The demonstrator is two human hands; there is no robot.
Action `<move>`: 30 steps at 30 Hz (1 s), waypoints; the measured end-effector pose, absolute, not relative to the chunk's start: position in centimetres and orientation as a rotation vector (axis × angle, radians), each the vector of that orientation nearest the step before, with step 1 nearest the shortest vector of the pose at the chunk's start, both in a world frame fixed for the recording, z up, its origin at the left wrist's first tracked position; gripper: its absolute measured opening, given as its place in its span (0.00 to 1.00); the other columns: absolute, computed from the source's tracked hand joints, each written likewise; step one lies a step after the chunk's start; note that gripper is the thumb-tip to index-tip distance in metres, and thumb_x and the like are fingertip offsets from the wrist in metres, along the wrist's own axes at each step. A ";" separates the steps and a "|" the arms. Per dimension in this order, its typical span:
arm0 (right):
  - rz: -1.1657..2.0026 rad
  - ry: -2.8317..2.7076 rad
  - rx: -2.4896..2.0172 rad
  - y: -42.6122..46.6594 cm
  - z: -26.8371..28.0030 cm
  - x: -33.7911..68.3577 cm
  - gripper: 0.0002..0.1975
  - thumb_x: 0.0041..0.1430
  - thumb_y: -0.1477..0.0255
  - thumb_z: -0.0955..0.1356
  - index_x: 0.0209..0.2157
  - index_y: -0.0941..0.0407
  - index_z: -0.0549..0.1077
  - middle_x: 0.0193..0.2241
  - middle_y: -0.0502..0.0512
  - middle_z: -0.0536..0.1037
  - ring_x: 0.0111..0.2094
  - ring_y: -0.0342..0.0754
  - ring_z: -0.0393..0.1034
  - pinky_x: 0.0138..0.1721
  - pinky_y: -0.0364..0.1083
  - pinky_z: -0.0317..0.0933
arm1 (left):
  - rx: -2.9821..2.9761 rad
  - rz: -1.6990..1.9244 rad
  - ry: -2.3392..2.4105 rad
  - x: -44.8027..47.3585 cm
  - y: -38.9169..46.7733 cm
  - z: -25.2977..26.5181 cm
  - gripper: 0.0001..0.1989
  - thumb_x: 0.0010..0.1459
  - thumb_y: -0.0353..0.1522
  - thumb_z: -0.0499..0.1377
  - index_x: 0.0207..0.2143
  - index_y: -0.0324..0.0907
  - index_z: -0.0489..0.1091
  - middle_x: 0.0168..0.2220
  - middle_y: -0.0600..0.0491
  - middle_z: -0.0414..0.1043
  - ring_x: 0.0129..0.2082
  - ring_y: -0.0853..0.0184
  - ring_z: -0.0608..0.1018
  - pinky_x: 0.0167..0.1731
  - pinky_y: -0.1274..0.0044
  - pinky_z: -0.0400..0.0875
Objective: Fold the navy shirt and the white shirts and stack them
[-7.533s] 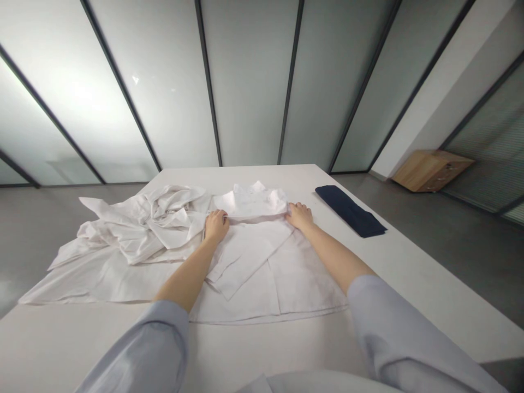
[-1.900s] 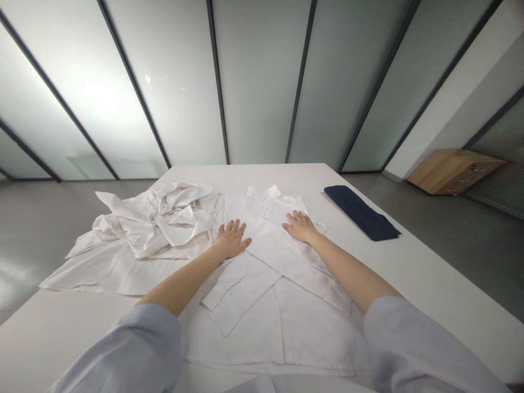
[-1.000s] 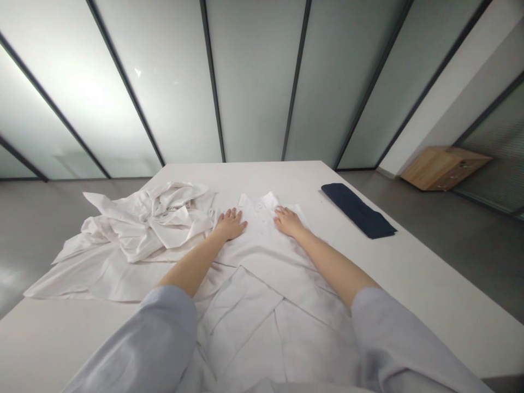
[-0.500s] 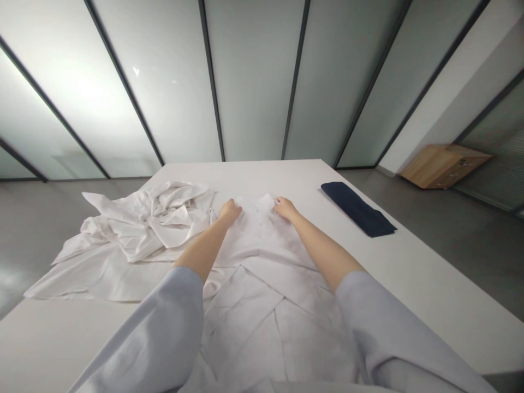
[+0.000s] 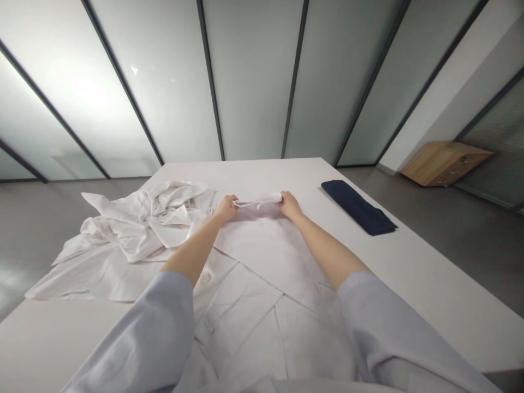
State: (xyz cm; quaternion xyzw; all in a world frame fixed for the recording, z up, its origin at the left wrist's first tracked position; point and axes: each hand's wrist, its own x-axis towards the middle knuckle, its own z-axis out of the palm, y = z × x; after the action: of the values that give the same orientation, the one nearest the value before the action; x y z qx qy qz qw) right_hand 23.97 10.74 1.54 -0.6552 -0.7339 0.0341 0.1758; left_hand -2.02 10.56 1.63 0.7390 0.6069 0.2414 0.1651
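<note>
A white garment, which looks like a shirt [image 5: 266, 240], lies in front of me with creases and crossing fold lines over its near part. My left hand [image 5: 227, 208] is closed on the left end of its far edge, and my right hand [image 5: 290, 205] grips the right end. Between them that edge is raised off the table and pulled nearly straight, with a narrow rolled band along the top. To the left, a crumpled pile of white clothes [image 5: 143, 229] lies close beside my left forearm.
The white table [image 5: 409, 278] carries everything. A folded dark navy cloth [image 5: 358, 207] lies near its right edge. On the floor beyond stands a wooden cabinet [image 5: 438, 164]. Frosted glass panels [image 5: 254, 82] with dark frames rise behind the table.
Both hands have spread slightly apart and lifted the shirt's far edge. The front with small buttons, seen before, has turned out of sight. The pile and navy cloth have stayed put.
</note>
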 end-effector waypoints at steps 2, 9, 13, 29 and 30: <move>0.065 -2.150 -1.859 10.1 1.3 24.7 0.14 0.58 0.76 0.62 0.42 0.55 0.75 0.45 0.59 0.73 0.45 0.51 0.67 0.45 0.44 0.59 | 2.279 0.555 1.687 -2.5 9.6 1.7 0.17 0.51 0.25 0.52 0.40 0.42 0.75 0.46 0.51 0.75 0.51 0.63 0.72 0.54 0.73 0.64; -0.117 -2.159 -1.709 8.7 1.3 23.7 0.18 0.64 0.71 0.58 0.50 0.57 0.72 0.52 0.61 0.70 0.53 0.52 0.61 0.55 0.48 0.53 | 2.504 0.561 1.904 -0.5 6.9 1.2 0.22 0.63 0.36 0.47 0.56 0.44 0.66 0.59 0.48 0.63 0.59 0.59 0.63 0.57 0.69 0.58; -0.011 -2.392 -1.703 8.2 0.3 22.1 0.26 0.66 0.56 0.56 0.59 0.53 0.64 0.61 0.60 0.62 0.62 0.55 0.52 0.60 0.53 0.46 | 2.487 0.203 1.844 1.2 6.6 -0.5 0.33 0.62 0.50 0.43 0.65 0.46 0.50 0.67 0.47 0.47 0.66 0.52 0.50 0.61 0.60 0.48; 0.159 -2.445 -1.901 8.8 -1.3 22.1 0.35 0.64 0.49 0.53 0.65 0.53 0.52 0.67 0.62 0.49 0.66 0.60 0.40 0.62 0.58 0.38 | 2.328 -0.052 1.859 5.3 0.8 -0.1 0.44 0.57 0.58 0.40 0.67 0.40 0.45 0.68 0.37 0.40 0.66 0.43 0.44 0.55 0.45 0.49; 0.142 -2.435 -1.898 8.8 -1.2 22.1 0.34 0.64 0.50 0.54 0.65 0.53 0.54 0.67 0.63 0.50 0.66 0.60 0.40 0.62 0.58 0.38 | 2.326 -0.069 1.846 5.7 0.4 -0.3 0.45 0.56 0.59 0.39 0.67 0.41 0.45 0.68 0.38 0.39 0.66 0.41 0.44 0.55 0.44 0.48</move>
State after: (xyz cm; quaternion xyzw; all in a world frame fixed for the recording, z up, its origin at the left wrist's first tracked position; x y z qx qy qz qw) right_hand 22.09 8.81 -1.23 -0.6139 -0.7877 0.0459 0.0256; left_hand 5.66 0.37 -0.28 0.7801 0.6193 -0.0230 0.0854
